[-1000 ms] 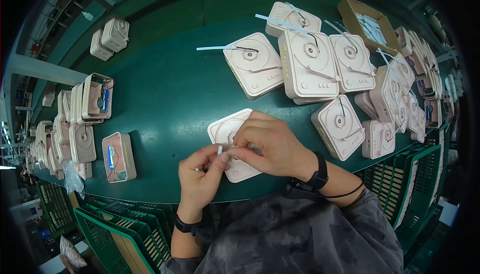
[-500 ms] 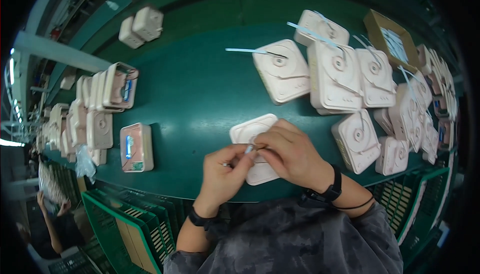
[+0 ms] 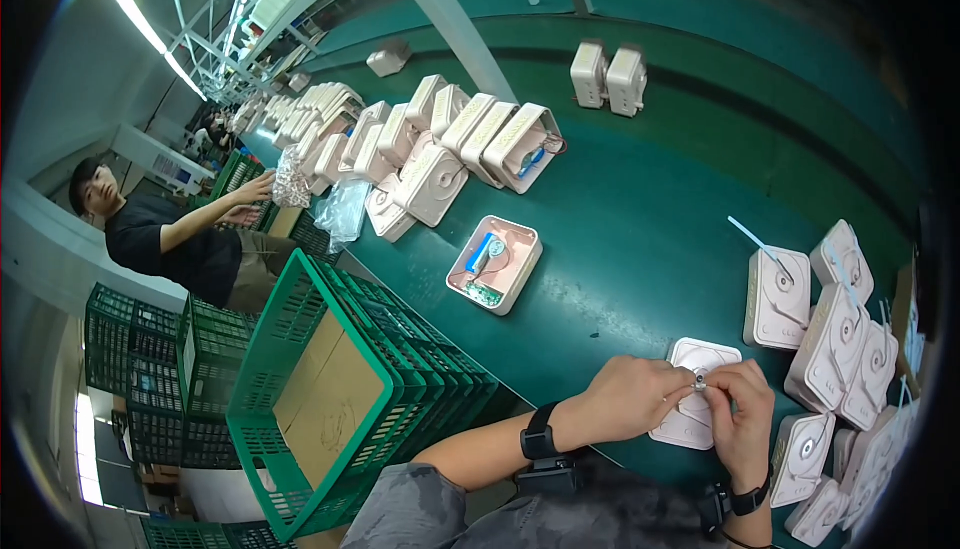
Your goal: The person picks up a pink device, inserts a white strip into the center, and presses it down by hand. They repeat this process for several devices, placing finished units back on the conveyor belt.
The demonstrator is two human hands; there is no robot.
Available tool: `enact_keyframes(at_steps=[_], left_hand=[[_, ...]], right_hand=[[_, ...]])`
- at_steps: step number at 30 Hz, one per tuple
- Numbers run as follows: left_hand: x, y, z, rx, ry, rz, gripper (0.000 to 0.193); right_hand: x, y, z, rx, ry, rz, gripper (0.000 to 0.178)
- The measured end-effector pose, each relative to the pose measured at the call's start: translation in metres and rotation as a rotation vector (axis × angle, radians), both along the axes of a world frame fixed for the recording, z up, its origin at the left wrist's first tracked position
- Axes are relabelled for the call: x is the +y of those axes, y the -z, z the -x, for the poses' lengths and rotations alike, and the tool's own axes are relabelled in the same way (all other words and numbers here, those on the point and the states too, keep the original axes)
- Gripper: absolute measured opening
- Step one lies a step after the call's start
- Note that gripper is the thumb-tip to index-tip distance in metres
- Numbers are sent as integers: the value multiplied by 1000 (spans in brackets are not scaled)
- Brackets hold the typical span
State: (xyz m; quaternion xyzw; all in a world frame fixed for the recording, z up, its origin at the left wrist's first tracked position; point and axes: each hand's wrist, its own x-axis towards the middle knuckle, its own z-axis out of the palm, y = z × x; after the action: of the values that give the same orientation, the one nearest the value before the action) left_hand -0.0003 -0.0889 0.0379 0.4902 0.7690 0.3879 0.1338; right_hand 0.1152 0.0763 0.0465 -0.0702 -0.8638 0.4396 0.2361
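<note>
Between the fingertips of both hands is a small silvery part (image 3: 699, 382), too small for me to make out its kind. My left hand (image 3: 635, 396) is closed, its thumb and fingers pinching the part from the left. From the right, my right hand (image 3: 742, 409) pinches at the same part, fingers bent. Just below lies a pale pink plastic housing (image 3: 688, 431) shaped like a small record player, partly covered by my hands. To its left on the green table, an open housing (image 3: 522, 267) shows a blue cylindrical cell and a green circuit board.
Record-player housings (image 3: 838, 339) with pale strips crowd the right side. More housings (image 3: 432, 184) stand in rows at the far left beside a clear plastic bag (image 3: 342, 211). Stacked green crates (image 3: 395, 404) stand left of me. A co-worker (image 3: 185, 239) holds a bag (image 3: 291, 179).
The view has swung left, bringing the co-worker and crates into fuller sight. My hands stay together over the housing, still pinching a small part.
</note>
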Motion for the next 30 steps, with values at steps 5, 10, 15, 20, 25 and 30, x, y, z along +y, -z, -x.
enact_keyframes(at_steps=[5, 10, 15, 20, 25, 30], left_hand=[[1, -5, 9, 61, -2, 82, 15], [17, -5, 5, 111, 52, 192, 16], [14, 0, -8, 78, -21, 112, 15], [8, 6, -11, 124, -73, 34, 15], [6, 6, -12, 85, -68, -6, 14], [-8, 2, 8, 33, -74, -27, 12]], right_hand=[[2, 10, 0, -63, -17, 132, 7], [-4, 11, 1, -14, 24, 174, 3], [-9, 20, -3, -18, 44, 64, 4], [-7, 17, 0, -11, 22, 15, 7], [-1, 12, -3, -61, 17, 43, 8], [3, 10, 7, 12, -74, -145, 16]])
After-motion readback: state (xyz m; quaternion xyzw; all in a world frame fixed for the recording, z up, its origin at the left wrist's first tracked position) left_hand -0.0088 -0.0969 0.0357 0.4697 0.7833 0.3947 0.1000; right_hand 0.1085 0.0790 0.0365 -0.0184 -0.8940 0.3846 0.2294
